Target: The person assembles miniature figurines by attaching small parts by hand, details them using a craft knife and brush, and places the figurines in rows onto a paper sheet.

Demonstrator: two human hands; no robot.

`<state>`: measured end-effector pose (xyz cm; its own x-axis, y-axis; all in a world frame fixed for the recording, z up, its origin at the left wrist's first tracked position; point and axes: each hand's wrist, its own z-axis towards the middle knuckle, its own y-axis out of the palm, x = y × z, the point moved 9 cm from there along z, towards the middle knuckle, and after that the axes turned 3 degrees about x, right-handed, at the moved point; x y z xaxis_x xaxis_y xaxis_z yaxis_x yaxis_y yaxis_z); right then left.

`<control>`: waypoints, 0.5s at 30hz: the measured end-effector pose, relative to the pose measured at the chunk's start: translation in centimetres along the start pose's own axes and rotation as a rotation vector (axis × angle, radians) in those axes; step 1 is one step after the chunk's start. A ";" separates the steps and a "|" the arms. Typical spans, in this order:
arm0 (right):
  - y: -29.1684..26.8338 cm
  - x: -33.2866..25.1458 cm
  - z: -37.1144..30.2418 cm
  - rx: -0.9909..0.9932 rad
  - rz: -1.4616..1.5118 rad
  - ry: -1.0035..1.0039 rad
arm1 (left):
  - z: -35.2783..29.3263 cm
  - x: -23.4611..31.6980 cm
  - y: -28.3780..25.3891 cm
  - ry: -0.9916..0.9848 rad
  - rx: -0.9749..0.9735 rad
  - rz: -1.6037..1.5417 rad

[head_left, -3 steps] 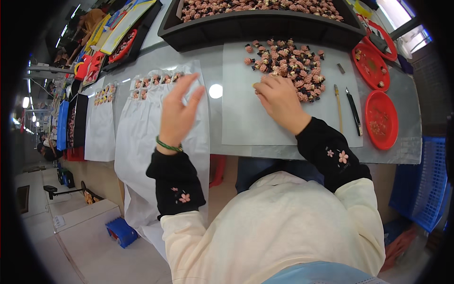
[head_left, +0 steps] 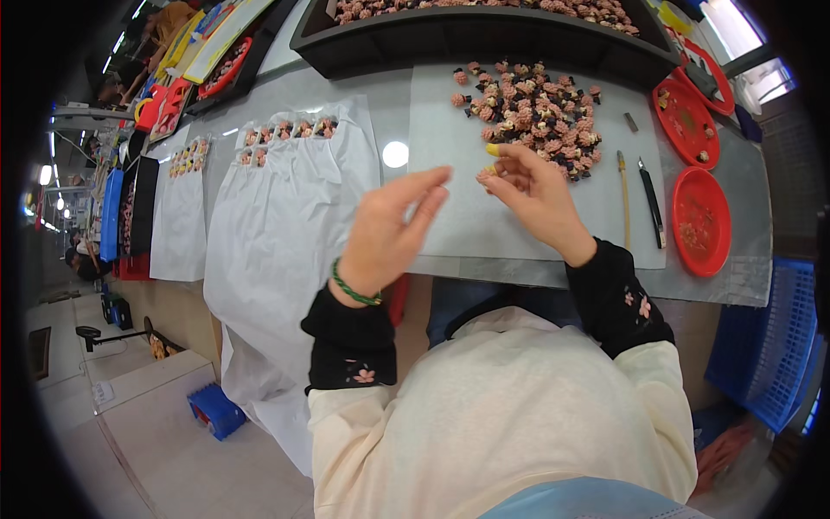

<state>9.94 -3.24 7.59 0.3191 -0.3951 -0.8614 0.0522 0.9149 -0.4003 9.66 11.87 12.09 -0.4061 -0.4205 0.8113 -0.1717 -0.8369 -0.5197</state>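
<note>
My right hand [head_left: 546, 197], with yellow coverings on its fingertips, pinches a small pink ridged piece [head_left: 486, 176] between thumb and fingers, above the white sheet [head_left: 450, 227]. Behind that hand lies a loose pile of small pink, dark and cream figurines [head_left: 553, 121]. My left hand [head_left: 393, 227] hovers near the left edge of the sheet, thumb and fingers apart, with nothing seen in it; its fingertips point toward the right hand. Further left, several figurines [head_left: 301, 130] sit in rows at the top of a white plastic covering [head_left: 281, 199].
A black tray [head_left: 484, 41] full of similar figurines stands at the back. On the right lie a thin brush [head_left: 623, 195], a black craft knife [head_left: 650, 203] and red dishes [head_left: 701, 225]. A blue crate [head_left: 765, 337] is below the table's right edge.
My right hand has lifted away from the pile and drawn nearer with a pink piece in its fingers. My left hand has moved right and down, from the white covering toward the sheet.
</note>
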 end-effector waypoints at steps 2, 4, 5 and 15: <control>1.6 2.7 -2.9 -0.102 0.851 0.613 | -1.0 -1.1 3.3 -0.108 0.017 -0.280; 1.8 2.8 -4.7 -0.106 0.992 0.713 | -1.6 -2.3 6.3 -0.181 0.046 -0.449; 1.8 3.2 -5.5 -0.058 1.038 0.749 | -1.9 -2.9 8.0 -0.279 0.022 -0.580; -1.1 5.4 -8.0 0.157 0.796 0.507 | -3.6 -5.0 13.2 -0.553 -0.075 -0.866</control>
<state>4.02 -7.06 0.83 -0.1300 0.3926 -0.9105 0.1352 0.9167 0.3760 6.20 4.15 0.24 0.3502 0.1980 0.9155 -0.2720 -0.9138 0.3017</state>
